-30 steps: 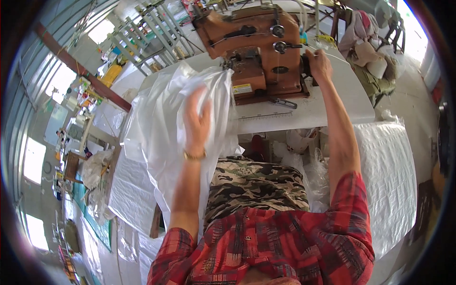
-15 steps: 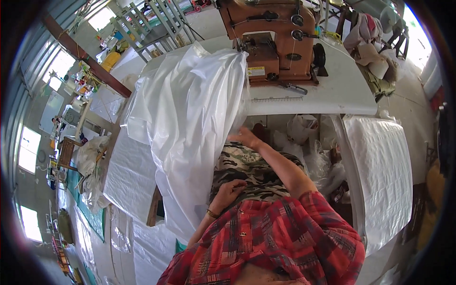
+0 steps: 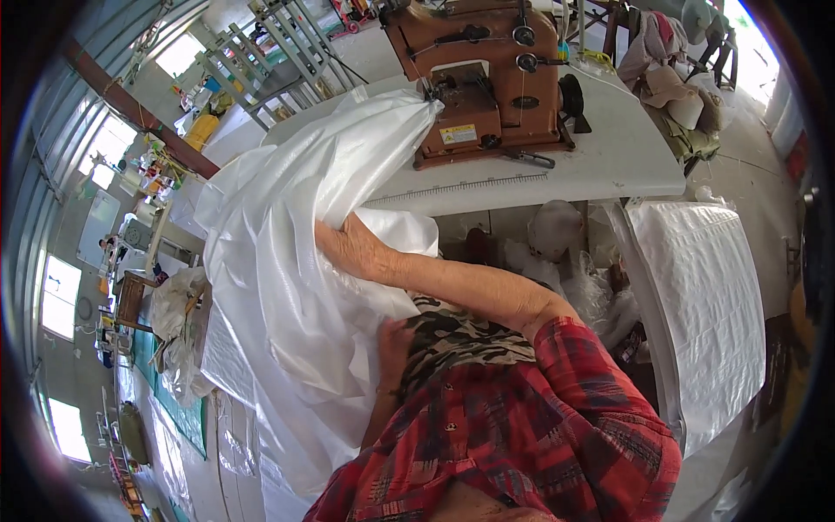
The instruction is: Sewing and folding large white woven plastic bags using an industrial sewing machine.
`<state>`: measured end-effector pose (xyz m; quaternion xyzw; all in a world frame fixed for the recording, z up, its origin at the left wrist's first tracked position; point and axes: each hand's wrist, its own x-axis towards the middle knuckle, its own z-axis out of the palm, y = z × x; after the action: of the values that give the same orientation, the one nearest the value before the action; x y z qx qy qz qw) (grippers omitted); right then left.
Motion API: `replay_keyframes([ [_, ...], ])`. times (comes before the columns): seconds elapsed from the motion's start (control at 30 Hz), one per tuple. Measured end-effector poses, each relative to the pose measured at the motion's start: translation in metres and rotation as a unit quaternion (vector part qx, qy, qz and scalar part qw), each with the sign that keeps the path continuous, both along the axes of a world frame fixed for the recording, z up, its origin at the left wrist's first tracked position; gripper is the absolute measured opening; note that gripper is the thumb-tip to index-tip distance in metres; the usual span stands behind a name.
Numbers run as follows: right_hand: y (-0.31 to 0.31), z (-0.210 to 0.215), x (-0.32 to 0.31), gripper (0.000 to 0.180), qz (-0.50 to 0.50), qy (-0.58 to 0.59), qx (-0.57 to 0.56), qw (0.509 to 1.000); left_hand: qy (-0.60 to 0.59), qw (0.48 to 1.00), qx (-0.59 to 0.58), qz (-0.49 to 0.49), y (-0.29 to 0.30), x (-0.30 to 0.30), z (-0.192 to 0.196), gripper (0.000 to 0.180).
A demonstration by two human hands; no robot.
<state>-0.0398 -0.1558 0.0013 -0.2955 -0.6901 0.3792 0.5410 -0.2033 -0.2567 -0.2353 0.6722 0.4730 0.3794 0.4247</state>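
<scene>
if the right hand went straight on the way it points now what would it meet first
The white sheeting: the right hand points leftward into its folds and appears to be touching them. How deep the folds run is unclear.

From where the person in the red plaid shirt (image 3: 522, 435) sits, the brown sewing machine (image 3: 544, 100) stands at twelve o'clock on a pale table (image 3: 622, 165), a ruler strip (image 3: 461, 186) along its near edge. A glossy white sheet (image 3: 261, 261) drapes down at ten, its top reaching the machine. The right hand (image 3: 352, 248) crosses toward eleven, fingers hidden in the folds; the left hand (image 3: 396, 348), blurred, is low beside the sheet at ten. White layered material (image 3: 704, 322) hangs at two.
</scene>
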Motion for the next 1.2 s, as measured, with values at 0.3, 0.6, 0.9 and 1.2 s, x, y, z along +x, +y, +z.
replay_keyframes([
  [0.3, -0.035, 0.021, 0.021, 0.05, 0.119, 0.111, -0.175, 0.971, -0.013, 0.928, 0.115, 0.355, 0.008, -0.168, 0.047, 0.06],
  [0.6, -0.052, -0.076, -0.002, 0.059, 0.174, -0.029, -0.047, 0.983, 0.154, 0.858, 0.207, 0.445, 0.068, -0.277, 0.182, 0.065],
  [0.9, -0.091, -0.12, 0.009, 0.037, 0.224, -0.028, -0.189, 0.956, 0.307, 0.734, 0.306, 0.523, 0.132, -0.444, 0.369, 0.07],
  [1.2, -0.122, -0.139, 0.049, 0.049, 0.351, 0.067, -0.219, 0.908, 0.627, 0.725, 0.041, 0.283, 0.144, -0.336, 0.213, 0.041],
])
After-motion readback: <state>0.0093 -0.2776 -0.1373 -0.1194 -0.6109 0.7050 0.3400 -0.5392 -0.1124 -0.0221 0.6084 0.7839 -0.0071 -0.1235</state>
